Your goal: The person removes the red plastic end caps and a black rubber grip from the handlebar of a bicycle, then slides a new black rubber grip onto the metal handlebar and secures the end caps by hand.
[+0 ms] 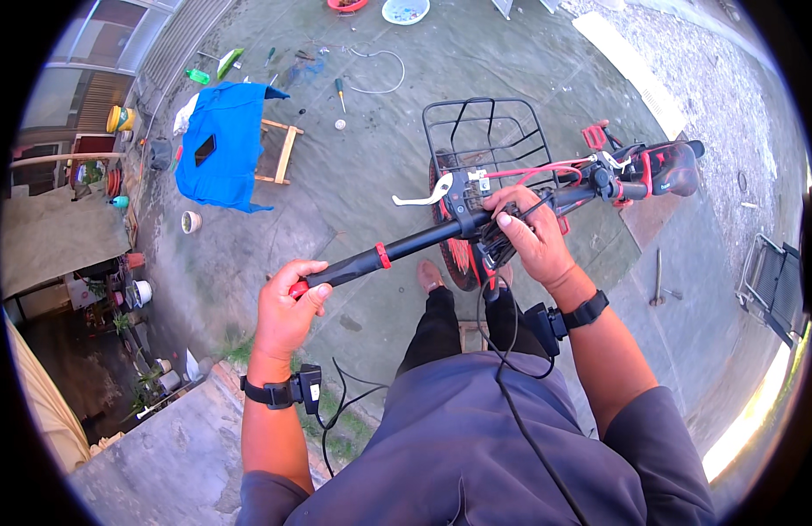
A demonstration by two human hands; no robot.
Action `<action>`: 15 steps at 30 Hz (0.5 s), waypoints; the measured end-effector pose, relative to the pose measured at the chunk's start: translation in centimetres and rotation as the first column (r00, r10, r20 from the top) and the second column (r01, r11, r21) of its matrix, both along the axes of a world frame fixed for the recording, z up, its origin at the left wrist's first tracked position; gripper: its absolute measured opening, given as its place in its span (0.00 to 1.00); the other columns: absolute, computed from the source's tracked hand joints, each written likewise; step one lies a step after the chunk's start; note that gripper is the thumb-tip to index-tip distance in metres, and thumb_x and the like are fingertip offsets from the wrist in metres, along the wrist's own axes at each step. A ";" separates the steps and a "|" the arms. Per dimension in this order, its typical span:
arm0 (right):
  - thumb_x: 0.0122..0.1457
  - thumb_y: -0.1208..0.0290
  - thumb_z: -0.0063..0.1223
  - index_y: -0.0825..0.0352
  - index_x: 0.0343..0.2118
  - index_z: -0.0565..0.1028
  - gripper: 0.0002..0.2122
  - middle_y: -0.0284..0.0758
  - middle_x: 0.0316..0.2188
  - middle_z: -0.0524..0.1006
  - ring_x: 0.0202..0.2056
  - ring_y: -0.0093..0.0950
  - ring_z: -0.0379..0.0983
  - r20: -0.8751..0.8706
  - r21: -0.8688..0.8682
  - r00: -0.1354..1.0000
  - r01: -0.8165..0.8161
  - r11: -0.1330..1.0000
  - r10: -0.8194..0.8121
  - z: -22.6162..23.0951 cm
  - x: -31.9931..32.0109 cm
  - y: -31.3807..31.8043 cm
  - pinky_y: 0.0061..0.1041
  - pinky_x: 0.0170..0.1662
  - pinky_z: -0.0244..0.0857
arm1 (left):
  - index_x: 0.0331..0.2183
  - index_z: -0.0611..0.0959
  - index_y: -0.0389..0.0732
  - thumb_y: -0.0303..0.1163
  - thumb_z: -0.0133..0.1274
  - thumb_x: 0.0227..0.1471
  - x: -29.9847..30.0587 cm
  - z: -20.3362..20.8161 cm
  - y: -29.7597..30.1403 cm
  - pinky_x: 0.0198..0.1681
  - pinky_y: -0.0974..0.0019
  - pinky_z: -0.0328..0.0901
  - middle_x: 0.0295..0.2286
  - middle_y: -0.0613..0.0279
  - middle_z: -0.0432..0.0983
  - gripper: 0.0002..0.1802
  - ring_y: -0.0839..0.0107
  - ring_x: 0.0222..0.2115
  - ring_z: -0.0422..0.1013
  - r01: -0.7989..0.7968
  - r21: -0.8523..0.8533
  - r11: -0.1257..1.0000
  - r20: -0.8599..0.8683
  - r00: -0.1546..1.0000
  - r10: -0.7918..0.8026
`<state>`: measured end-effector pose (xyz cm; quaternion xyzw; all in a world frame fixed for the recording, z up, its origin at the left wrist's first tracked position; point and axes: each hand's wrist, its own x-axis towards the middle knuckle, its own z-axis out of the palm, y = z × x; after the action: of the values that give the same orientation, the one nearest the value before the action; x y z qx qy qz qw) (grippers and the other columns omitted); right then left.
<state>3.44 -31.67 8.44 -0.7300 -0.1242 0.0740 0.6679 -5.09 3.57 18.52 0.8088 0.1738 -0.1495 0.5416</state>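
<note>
A small black and red bicycle stands before me, its black handlebar (423,238) slanting from lower left to upper right. At the bar's left end, my left hand (288,302) is closed with thumb and fingers around the red tip of the black handlebar grip (346,268). A red ring (383,255) circles the grip's inner end. Near the bar's middle, my right hand (537,237) closes on a dark bundle of cables (498,241), whose details are hard to make out. Beside it sit a silver brake lever (423,195) and red brake cables (533,168).
A black wire basket (489,131) is beyond the handlebar, the saddle (676,168) at right. Farther left, a blue cloth (217,145) with a black phone (205,150) covers a wooden-legged stool. A screwdriver (340,92) and a hammer (658,279) lie on the ground. Black wires trail from my wrist straps.
</note>
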 end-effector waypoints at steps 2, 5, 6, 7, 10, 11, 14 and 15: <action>0.62 0.62 0.49 0.69 0.33 0.72 0.12 0.39 0.40 0.76 0.44 0.31 0.71 -0.001 -0.019 1.000 0.007 1.000 -0.007 0.2 0.0 0.1 0.31 0.51 0.63 | 0.41 0.81 0.36 0.20 0.63 0.48 0.0 0.0 0.1 0.29 0.74 0.66 0.34 0.62 0.76 0.15 0.79 0.28 0.70 0.063 0.091 0.994 0.094 0.993 -0.071; 0.61 0.65 0.50 0.69 0.34 0.73 0.10 0.39 0.40 0.76 0.44 0.31 0.71 0.002 -0.012 1.000 0.012 1.000 -0.012 0.0 0.0 0.3 0.30 0.51 0.63 | 0.41 0.81 0.37 0.21 0.62 0.48 0.0 -0.2 -0.1 0.29 0.73 0.66 0.33 0.60 0.76 0.15 0.78 0.28 0.71 0.157 0.319 0.935 0.311 0.914 -0.260; 0.61 0.66 0.50 0.69 0.34 0.73 0.10 0.39 0.40 0.76 0.44 0.30 0.71 -0.014 0.001 1.000 0.019 1.000 -0.019 -0.1 0.0 0.2 0.30 0.51 0.63 | 0.41 0.81 0.36 0.20 0.62 0.48 0.4 -0.3 -0.3 0.29 0.73 0.66 0.34 0.60 0.76 0.16 0.77 0.28 0.71 0.176 0.375 0.910 0.354 0.880 -0.317; 0.60 0.67 0.50 0.69 0.34 0.73 0.09 0.38 0.40 0.76 0.44 0.30 0.71 -0.030 0.014 0.999 0.028 1.000 -0.028 -0.3 -0.1 0.2 0.30 0.51 0.63 | 0.41 0.81 0.36 0.20 0.62 0.48 0.6 -0.3 -0.5 0.29 0.73 0.66 0.34 0.59 0.76 0.16 0.77 0.29 0.71 0.191 0.430 0.882 0.394 0.840 -0.374; 0.59 0.71 0.49 0.70 0.36 0.74 0.08 0.38 0.39 0.75 0.42 0.30 0.71 0.002 0.006 1.000 0.023 1.000 -0.023 -0.4 -0.1 0.0 0.30 0.50 0.64 | 0.42 0.80 0.37 0.23 0.62 0.50 0.0 -0.8 -0.2 0.28 0.74 0.65 0.33 0.59 0.77 0.15 0.76 0.26 0.72 0.142 0.312 0.939 0.232 0.947 -0.220; 0.58 0.72 0.49 0.71 0.36 0.74 0.08 0.37 0.38 0.75 0.42 0.30 0.71 -0.021 0.021 1.000 0.021 1.000 -0.021 0.1 -0.1 0.3 0.30 0.50 0.64 | 0.43 0.80 0.38 0.26 0.61 0.52 -0.4 -0.7 -0.2 0.26 0.75 0.64 0.33 0.59 0.78 0.15 0.77 0.25 0.72 0.072 0.218 0.973 0.165 0.980 -0.110; 0.57 0.68 0.57 0.69 0.38 0.74 0.11 0.41 0.36 0.75 0.41 0.38 0.74 0.049 -0.008 0.998 0.049 0.999 -0.048 -1.0 0.0 0.6 0.33 0.47 0.67 | 0.46 0.79 0.39 0.34 0.58 0.57 -0.6 -0.8 -0.4 0.21 0.77 0.61 0.30 0.59 0.79 0.16 0.78 0.21 0.72 -0.111 -0.065 0.992 -0.053 0.993 0.107; 0.57 0.66 0.57 0.68 0.38 0.74 0.11 0.41 0.36 0.75 0.41 0.39 0.74 0.048 -0.017 0.997 0.052 0.998 -0.052 -1.2 0.0 0.9 0.34 0.47 0.67 | 0.47 0.79 0.39 0.36 0.57 0.59 -0.5 -0.5 -0.3 0.20 0.78 0.60 0.30 0.59 0.79 0.17 0.79 0.20 0.71 -0.155 -0.146 0.977 -0.093 0.985 0.143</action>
<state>3.40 -30.79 7.29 -0.7407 -0.1205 0.0402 0.6597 -5.54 3.24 18.01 0.7427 0.2441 -0.1546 0.6041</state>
